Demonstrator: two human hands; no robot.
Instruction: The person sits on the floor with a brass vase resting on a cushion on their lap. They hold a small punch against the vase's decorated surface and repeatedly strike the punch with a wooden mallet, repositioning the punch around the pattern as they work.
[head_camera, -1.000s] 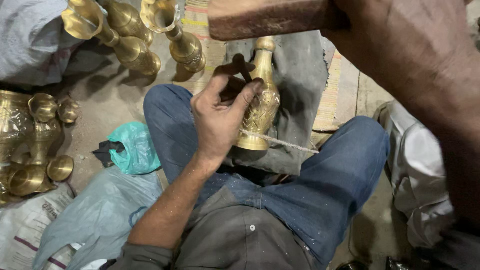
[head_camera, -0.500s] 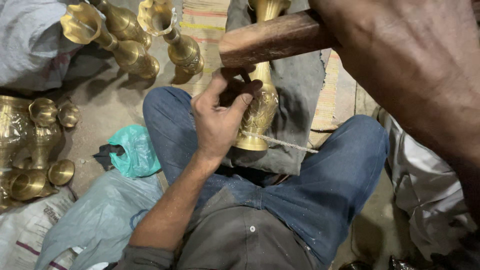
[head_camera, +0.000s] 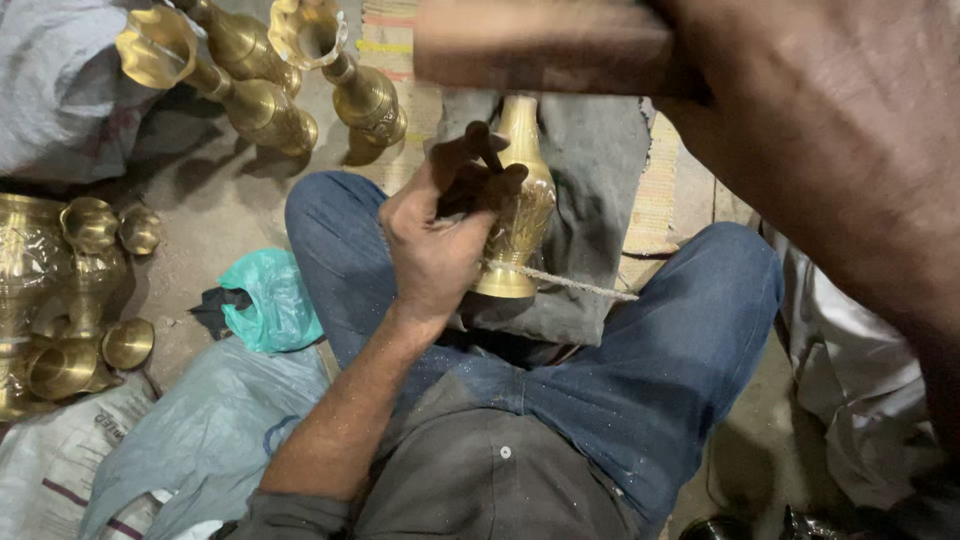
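Nearest to us, our right hand (head_camera: 850, 170) fills the upper right of the view, its fingers wrapped around one blurred wooden mallet (head_camera: 545, 45) that hangs just above the brass vase (head_camera: 520, 205); half a second ago the mallet was slanted lower, crossing the vase's neck, and now it sits higher and level. Below it, our left hand (head_camera: 435, 240) is closed on one dark, narrow punch tool (head_camera: 480, 165), holding its tip against the vase's side, with the thumb pressed alongside. The vase lies on a grey cloth (head_camera: 600, 200) between our two denim-clad knees, one single piece of polished yellow metal, bulbous at the middle, narrowing to the neck, with a flared foot toward us and engraved patterning on its belly. A pale cord (head_camera: 570, 283) runs across the cloth from the vase's foot. Left of the vase, near our knee, one crumpled teal plastic bag (head_camera: 270, 300) lies on the dusty floor. Beyond the vase, up and to the left, three fluted brass vases (head_camera: 330, 70) lie with scalloped mouths. Farthest left of the vase, a cluster of small brass cups (head_camera: 90, 300), at least four, sits gleaming and rounded.
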